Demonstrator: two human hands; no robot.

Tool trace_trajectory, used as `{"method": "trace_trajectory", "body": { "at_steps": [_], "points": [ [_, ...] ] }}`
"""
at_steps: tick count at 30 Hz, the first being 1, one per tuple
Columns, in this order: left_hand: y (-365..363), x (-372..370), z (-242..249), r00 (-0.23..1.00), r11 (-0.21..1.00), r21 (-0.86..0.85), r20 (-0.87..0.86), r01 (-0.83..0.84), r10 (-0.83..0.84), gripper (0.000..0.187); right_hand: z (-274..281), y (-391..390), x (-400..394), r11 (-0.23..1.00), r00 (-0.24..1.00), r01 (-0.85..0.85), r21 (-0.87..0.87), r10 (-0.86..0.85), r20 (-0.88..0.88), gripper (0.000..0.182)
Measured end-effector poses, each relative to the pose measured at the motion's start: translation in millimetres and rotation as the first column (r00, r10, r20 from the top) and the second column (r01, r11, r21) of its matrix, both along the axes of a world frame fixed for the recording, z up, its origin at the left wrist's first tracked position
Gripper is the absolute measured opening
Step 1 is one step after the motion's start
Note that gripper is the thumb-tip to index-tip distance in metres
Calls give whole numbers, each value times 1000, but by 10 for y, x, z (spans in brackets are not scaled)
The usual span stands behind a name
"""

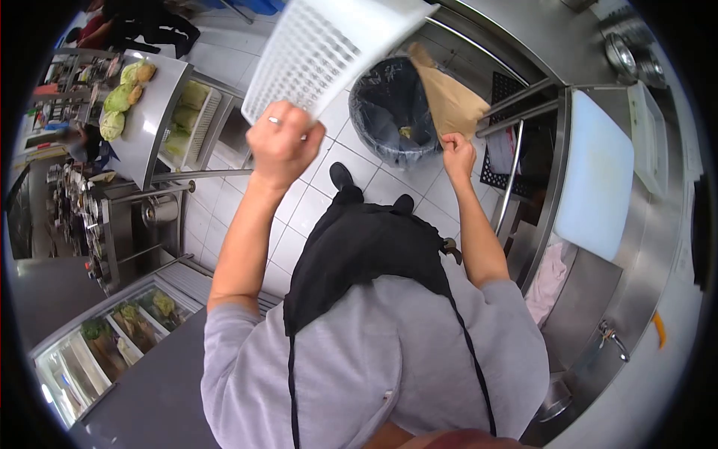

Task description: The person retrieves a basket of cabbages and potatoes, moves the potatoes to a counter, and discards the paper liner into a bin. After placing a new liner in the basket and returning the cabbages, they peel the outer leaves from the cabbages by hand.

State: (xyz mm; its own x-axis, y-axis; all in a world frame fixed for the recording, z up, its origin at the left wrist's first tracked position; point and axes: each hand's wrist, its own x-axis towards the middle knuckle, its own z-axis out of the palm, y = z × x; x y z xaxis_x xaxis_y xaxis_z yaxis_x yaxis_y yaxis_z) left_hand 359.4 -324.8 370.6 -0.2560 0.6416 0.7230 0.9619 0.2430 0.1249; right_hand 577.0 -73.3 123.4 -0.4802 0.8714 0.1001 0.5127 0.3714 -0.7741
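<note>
My left hand (284,146), with a ring on one finger, is closed on the near edge of a white perforated plastic basket (303,63). The basket hangs tilted in the air and is slightly blurred. My right hand (458,156) pinches the lower corner of a piece of brown paper (451,93), perhaps a flattened bag. The paper stands up beside the right rim of a dark bin (364,126). Inside the bin are a dark liner and a small yellowish scrap (406,132).
Cabbages (120,97) lie on a steel table (159,112) at left, above a crate (202,127) of greens. On the right are a white cutting board (596,176) and a sink with a tap (613,340). A person (149,26) is at the far upper left.
</note>
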Motion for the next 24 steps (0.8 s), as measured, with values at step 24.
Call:
{"method": "trace_trajectory", "body": {
  "at_steps": [24],
  "points": [
    [558,-922,-655,892,936,247,435,-252,125,16,604,358,269,970,986,28,241,13,-167,16]
  ]
}}
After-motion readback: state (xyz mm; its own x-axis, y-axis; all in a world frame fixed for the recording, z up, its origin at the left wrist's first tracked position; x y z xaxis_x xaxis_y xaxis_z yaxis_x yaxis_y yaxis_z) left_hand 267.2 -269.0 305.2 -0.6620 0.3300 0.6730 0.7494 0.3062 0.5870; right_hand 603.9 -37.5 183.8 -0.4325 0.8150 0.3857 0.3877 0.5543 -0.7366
